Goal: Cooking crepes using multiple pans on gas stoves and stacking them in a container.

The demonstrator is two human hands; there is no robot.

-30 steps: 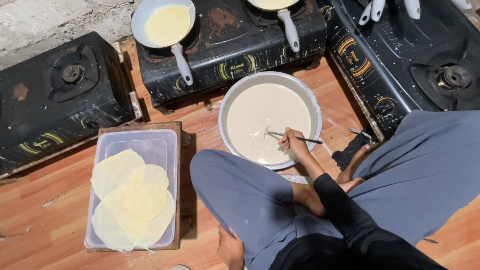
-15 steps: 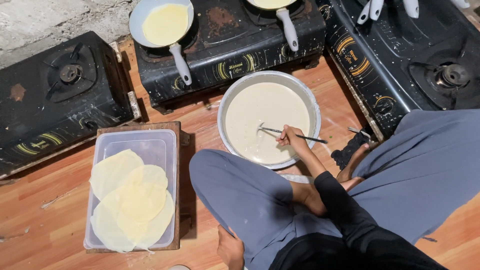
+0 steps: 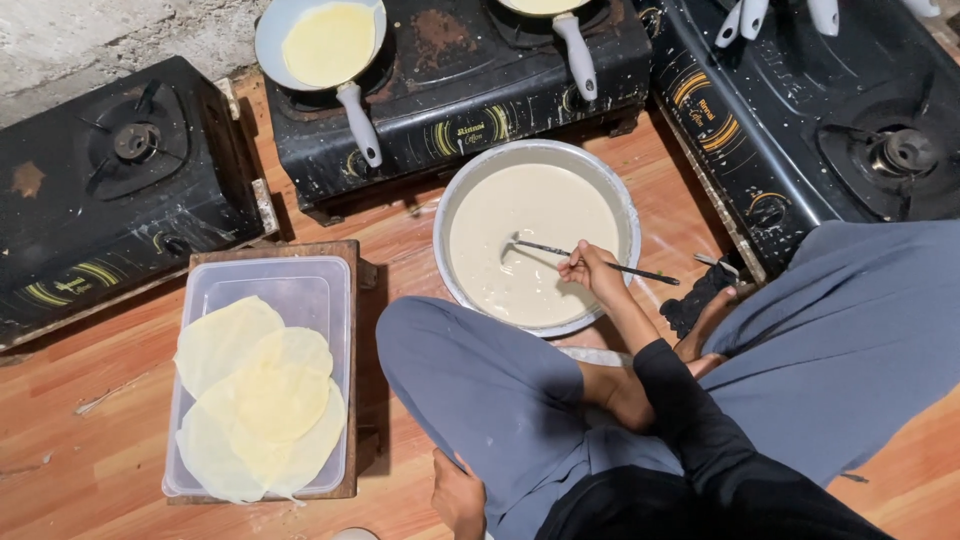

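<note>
My right hand [image 3: 592,272] grips the thin handle of a metal ladle [image 3: 545,247]. Its scoop sits in pale batter [image 3: 540,215] that fills a round metal bowl [image 3: 447,215] on the wooden floor, in front of my crossed legs. My left hand [image 3: 458,495] rests low beside my left knee, fingers curled, holding nothing that I can see. To the left, a clear plastic tray [image 3: 300,285] holds several thin yellow crepes [image 3: 260,400].
Three black gas stoves ring the bowl: left [image 3: 110,190], middle [image 3: 460,100], right [image 3: 830,130]. A white-handled pan [image 3: 330,45] with a yellow crepe and a second pan [image 3: 575,45] sit on the middle stove. A wooden board [image 3: 270,250] lies under the tray.
My right hand has drawn the ladle through the batter toward the bowl's left side. My left hand and the tray have not moved.
</note>
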